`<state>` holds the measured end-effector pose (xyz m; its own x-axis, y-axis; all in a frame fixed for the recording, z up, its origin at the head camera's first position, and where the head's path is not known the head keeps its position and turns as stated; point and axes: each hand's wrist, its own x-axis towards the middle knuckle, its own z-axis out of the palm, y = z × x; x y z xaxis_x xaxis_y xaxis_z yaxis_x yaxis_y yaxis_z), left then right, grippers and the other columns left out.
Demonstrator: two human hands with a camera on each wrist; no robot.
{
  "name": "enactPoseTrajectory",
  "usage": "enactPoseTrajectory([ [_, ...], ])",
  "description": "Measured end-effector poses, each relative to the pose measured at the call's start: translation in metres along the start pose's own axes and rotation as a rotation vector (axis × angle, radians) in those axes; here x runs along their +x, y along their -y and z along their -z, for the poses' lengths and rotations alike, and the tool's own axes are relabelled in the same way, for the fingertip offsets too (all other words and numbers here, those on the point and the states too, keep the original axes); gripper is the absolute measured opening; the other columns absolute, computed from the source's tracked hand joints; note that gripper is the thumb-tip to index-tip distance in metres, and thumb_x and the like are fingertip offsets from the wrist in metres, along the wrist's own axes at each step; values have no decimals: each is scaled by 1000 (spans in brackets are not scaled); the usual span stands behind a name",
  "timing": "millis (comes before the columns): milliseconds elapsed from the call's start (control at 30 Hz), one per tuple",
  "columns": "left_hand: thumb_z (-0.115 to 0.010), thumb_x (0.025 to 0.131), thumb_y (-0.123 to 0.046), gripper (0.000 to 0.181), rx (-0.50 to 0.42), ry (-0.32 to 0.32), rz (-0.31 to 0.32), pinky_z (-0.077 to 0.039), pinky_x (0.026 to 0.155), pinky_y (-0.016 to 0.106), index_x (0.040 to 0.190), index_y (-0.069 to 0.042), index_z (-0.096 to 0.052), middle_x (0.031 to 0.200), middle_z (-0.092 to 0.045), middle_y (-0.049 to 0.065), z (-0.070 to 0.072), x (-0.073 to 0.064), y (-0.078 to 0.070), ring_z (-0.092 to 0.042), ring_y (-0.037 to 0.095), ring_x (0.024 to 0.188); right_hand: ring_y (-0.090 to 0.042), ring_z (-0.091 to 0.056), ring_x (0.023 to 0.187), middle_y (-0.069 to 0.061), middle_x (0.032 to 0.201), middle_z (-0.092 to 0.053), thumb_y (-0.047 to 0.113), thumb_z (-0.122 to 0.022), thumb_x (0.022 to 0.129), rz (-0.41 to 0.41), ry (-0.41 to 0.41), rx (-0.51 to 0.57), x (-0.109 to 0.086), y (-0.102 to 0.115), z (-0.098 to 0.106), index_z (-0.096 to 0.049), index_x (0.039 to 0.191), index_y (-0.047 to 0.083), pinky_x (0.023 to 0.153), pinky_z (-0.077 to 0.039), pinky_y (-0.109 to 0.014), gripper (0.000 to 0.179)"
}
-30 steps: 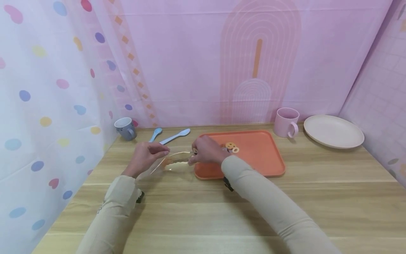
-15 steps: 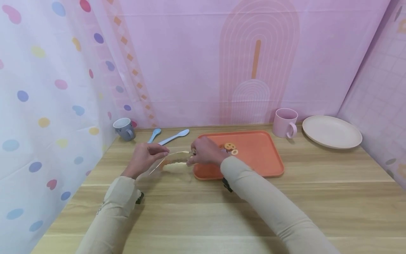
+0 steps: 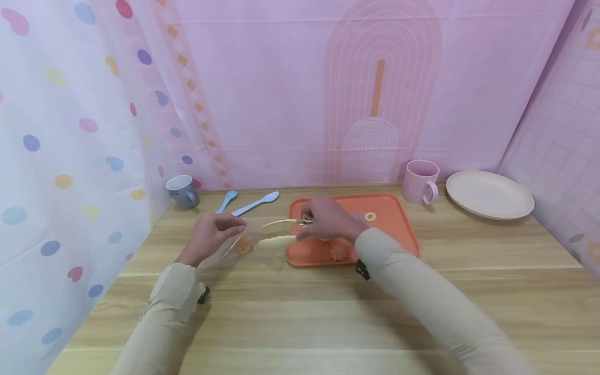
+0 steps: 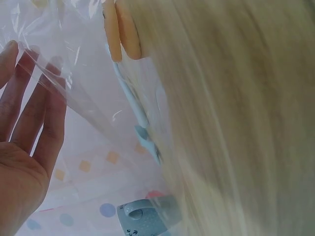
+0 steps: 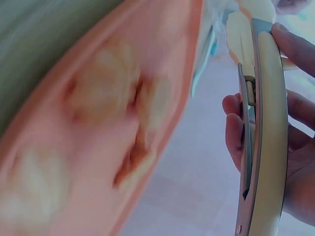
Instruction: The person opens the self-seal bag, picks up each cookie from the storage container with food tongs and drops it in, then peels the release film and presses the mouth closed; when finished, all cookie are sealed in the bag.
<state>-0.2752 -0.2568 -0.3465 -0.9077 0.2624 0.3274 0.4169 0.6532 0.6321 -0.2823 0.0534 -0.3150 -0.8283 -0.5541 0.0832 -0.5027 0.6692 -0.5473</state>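
Head view: pinches clear bag [image 4: 83, 83] with left hand [image 3: 210, 234], grips tongs [image 5: 273, 132] with right hand [image 3: 330, 221]; looks part-done, with bagged biscuits [image 3: 244, 245], other biscuits [image 3: 338, 253] left on tray [image 3: 391, 232].

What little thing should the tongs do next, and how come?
Probably move the tongs over the orange tray for the ring-shaped cookie there. They look open, with no cookie clearly held, and the left hand pinches the clear bag, where cookies appear to lie inside.
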Motion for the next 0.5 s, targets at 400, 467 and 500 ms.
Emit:
enactPoseTrajectory([
  [400, -77, 89, -16, 16, 39, -7, 25, -55, 72, 15, 101, -6, -79, 97, -79, 10, 1, -1, 1, -73, 6, 83, -15, -45, 68, 3, 69, -53, 34, -88, 74, -71, -161, -161, -56, -72, 65, -72, 83, 12, 60, -37, -28, 29],
  [467, -77, 89, -16, 16, 34, -7, 29, -55, 71, 15, 101, -6, -79, 97, -79, 10, 0, -1, 0, -73, 5, 83, -15, -44, 68, 3, 68, -51, 35, -88, 74, -100, -181, -210, -64, -85, 73, -72, 84, 10, 60, -34, -28, 31],
  [500, -77, 89, -15, 16, 30, -6, 31, -55, 71, 15, 101, -5, -79, 97, -79, 10, 0, -1, 0, -73, 3, 83, -15, -42, 67, 3, 67, -47, 35, -88, 74, -121, -183, -226, -67, -91, 76, -70, 81, 9, 60, -32, -28, 32],
])
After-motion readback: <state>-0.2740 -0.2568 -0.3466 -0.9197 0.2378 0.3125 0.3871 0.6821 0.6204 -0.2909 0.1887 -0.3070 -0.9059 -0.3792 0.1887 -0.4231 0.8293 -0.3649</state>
